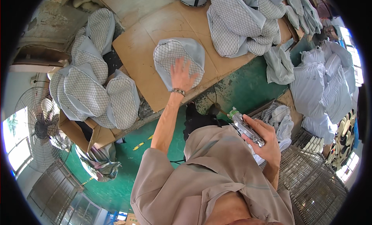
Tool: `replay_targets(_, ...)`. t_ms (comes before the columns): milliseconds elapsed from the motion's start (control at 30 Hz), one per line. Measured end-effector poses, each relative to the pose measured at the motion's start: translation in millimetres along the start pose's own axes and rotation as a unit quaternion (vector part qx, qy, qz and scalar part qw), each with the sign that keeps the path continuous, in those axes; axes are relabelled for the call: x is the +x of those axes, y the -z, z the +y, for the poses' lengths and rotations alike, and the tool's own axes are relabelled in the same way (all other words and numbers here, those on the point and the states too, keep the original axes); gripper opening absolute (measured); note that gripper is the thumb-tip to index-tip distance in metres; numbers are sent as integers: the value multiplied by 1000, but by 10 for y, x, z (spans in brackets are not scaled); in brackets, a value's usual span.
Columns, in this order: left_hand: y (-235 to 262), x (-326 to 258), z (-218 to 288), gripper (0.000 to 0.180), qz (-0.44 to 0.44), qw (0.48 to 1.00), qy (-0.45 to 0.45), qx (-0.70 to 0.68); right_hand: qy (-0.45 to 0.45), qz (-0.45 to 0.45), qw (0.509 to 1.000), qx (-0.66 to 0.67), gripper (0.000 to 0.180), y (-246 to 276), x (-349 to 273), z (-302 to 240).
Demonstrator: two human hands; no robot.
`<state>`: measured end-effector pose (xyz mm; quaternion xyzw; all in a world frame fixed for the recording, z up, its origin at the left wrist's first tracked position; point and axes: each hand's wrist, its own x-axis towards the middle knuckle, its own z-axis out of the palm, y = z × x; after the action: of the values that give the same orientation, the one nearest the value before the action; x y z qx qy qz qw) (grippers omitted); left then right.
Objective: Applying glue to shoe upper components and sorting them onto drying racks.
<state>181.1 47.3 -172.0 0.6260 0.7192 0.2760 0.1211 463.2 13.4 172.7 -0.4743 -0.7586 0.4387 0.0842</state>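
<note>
On the cardboard-covered table lies a grey fabric piece (pixel 162 54) with a rounded white sole-like panel marked in dark crossed lines; it looks like a sewn shoe upper. My left hand (pixel 183 74) rests flat on it with fingers spread, a dark bracelet at the wrist. Apart from the table, my right hand (pixel 267 137) is closed around a silver hand tool (pixel 248 130) with a green end. That tool sits in front of my body on the right, its green end toward the table. Its exact kind is unclear.
Similar grey pieces are heaped at the table's left end (pixel 86 89) and far right (pixel 236 23). Below the left heap stands an open cardboard box (pixel 101 136), near a caged fan (pixel 40 128). Wire racks (pixel 310 182) and white bags (pixel 308 83) stand to the right.
</note>
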Motion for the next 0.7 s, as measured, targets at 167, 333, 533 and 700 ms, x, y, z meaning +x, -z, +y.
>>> replay_targets(167, 724, 988, -173, 60, 372, 917, 79, 123, -11, 9, 1000, -10, 55, 5, -20, 21)
replay_targets(333, 760, 1535, -955, 53, -50, 989, 137, -23, 6, -7, 1000, -14, 55, -52, -1, -23)
replay_targets(533, 741, 1811, -945, 44, -37, 960, 161, -226, -37, 3, 999, -12, 57, -56, -45, 3)
replay_targets(700, 505, 1705, -1357, 44, 186, 971, 140, 54, -45, -7, 999, -27, 58, -55, -15, -24)
